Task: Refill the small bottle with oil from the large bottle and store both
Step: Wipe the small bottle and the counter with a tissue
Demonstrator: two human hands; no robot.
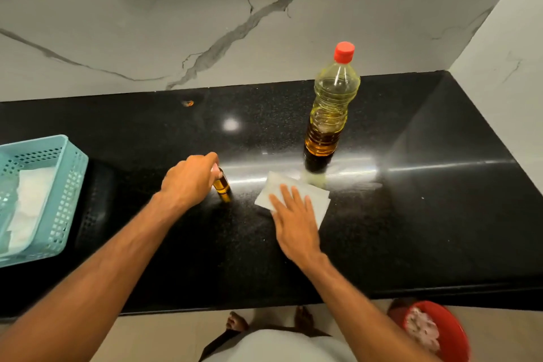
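The large clear bottle [330,114] of yellow oil stands upright on the black counter [411,214], its red cap on. The small glass bottle [222,185] of amber oil stands upright to its left. My left hand [188,179] grips the small bottle's top with its fingertips, hiding the cap. My right hand [293,223] lies flat, fingers spread, on a white tissue [311,194] spread on the counter just in front of the large bottle.
A teal perforated basket [63,203] holding white tissue sits at the counter's left edge. A marble wall runs behind and to the right. On the floor at lower right stands a red bin [449,335] with crumpled paper. My bare feet show below the counter edge.
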